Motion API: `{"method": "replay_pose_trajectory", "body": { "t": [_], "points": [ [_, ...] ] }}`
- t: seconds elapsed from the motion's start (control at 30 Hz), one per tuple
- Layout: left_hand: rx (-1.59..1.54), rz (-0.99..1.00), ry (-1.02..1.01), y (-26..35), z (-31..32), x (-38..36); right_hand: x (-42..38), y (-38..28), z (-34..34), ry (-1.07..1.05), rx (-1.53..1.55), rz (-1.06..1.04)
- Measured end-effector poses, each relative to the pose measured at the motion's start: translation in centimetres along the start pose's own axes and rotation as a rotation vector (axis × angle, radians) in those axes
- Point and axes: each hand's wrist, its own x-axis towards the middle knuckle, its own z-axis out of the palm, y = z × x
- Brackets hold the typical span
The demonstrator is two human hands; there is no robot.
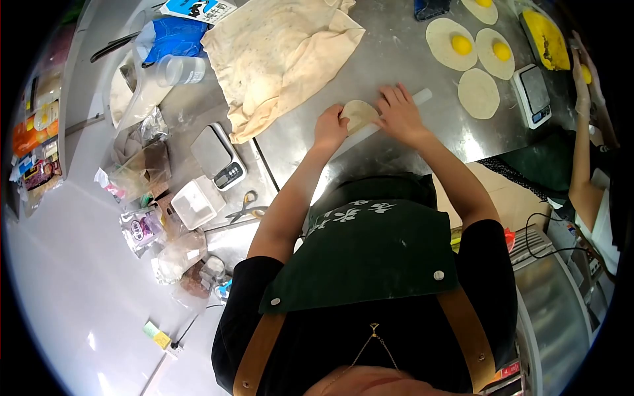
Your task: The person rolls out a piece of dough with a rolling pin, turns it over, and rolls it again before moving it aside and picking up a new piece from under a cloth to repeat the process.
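The surface (396,59) is a steel worktop, grey and a little shiny, with a seam that runs between two sections. To the left of it there is a pale floor, and at the far left edge some shelves with coloured packages, too blurred to read.

On the back part of the surface lies a big cream cloth (277,59), wrinkled and folded over. Left of it stand a blue bag (173,36) and a clear plastic container (181,69). Nearer to the person there are a digital scale (219,155), a white box (197,203), scissors (247,206) and several plastic packets (158,244).

At the right back lie flat dough rounds (479,92); three of them carry a yellow ball (461,44) in the middle. A second scale (533,94) stands beside them, and a tray with yellow filling (548,39) behind it. Another person's arm (581,152) reaches in from the right edge.

The left hand (329,125) holds the edge of a small dough piece (358,113) with closed fingers, so its grip is on the dough. The right hand (398,113) lies flat with open fingers on a white rolling pin (396,115), pressing and not clasping it. The dough piece lies on the surface between both hands, in front of the cloth.
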Motion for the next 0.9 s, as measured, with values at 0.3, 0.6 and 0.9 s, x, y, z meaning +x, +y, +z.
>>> {"method": "replay_pose_trajectory", "body": {
  "t": [0.3,0.6,0.9],
  "points": [
    [-0.184,0.029,0.025,-0.7,0.9,1.2,2.3,-1.3,2.6,0.145,-0.164,0.291],
    [-0.227,0.032,0.001,0.4,-0.2,1.9,2.6,-1.8,2.7,0.128,-0.158,0.339],
    [0.289,0.289,-0.015,3.1,-1.2,0.4,-5.3,-0.8,1.9,0.099,0.004,0.110]
  ]
}}
